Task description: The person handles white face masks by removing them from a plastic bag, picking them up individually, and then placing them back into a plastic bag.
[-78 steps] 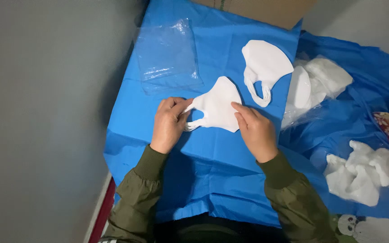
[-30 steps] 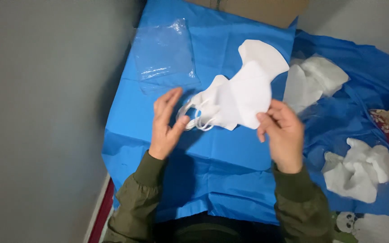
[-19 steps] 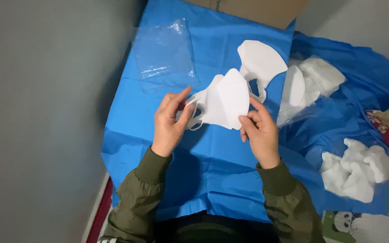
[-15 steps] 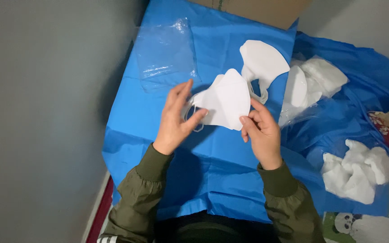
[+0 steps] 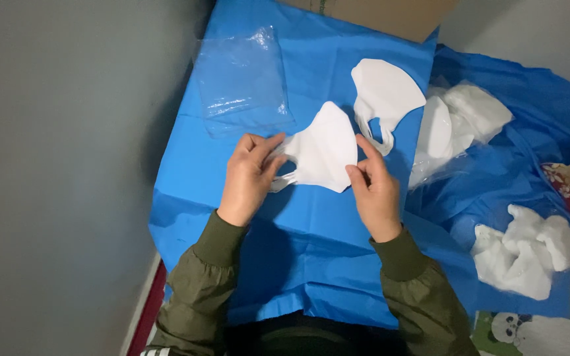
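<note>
Left hand [image 5: 249, 177] and right hand [image 5: 372, 191] pinch folded white mask [image 5: 321, 155] by its side edges over blue sheet [image 5: 311, 257]. Second mask [image 5: 384, 92] at 1 o'clock, clear plastic bag [image 5: 242, 79] at 11.

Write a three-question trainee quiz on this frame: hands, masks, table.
1. True or false: both hands grip the same white mask.
2. What lies on the blue sheet just beyond the left hand? A) clear plastic bag B) scissors C) a red box
3. Fill in: a second flat white mask lies past the ____ hand.

Key: 1 true: left hand and right hand pinch its opposite edges. 2 A, the clear plastic bag. 3 right.
</note>
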